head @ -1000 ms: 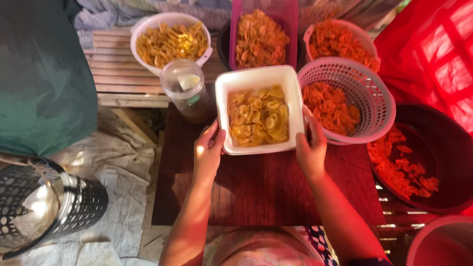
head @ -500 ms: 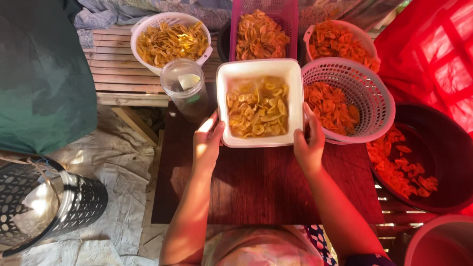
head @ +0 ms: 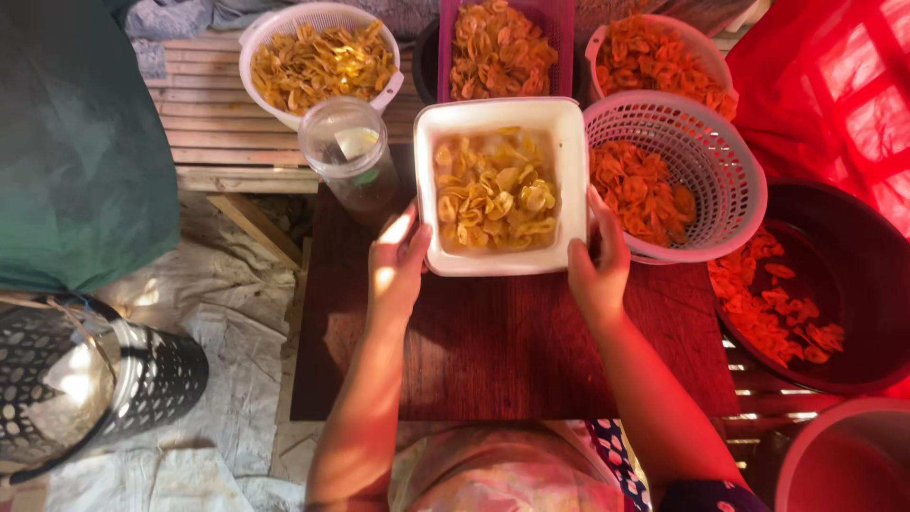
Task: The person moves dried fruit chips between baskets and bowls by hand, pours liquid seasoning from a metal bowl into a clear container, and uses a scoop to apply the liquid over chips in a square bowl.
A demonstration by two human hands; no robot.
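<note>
Both hands, left hand (head: 398, 265) and right hand (head: 597, 265), clasp the white square tub (head: 500, 190) of yellow chips by its near corners, keeping it level above the desk (head: 502, 351), pink basket (head: 678, 175) beside my right.

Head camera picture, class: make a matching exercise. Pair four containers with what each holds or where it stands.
Column one:
1. white square tub
2. pink round basket
3. clear lidded jar
4. dark round basin

Column two:
a. far right, orange chips on its floor
b. left of the tub, by the left hand
c. held by both hands, the right hand too; yellow chips
d. right of the tub, orange chips

Pairs: 1-c, 2-d, 3-b, 4-a
</note>
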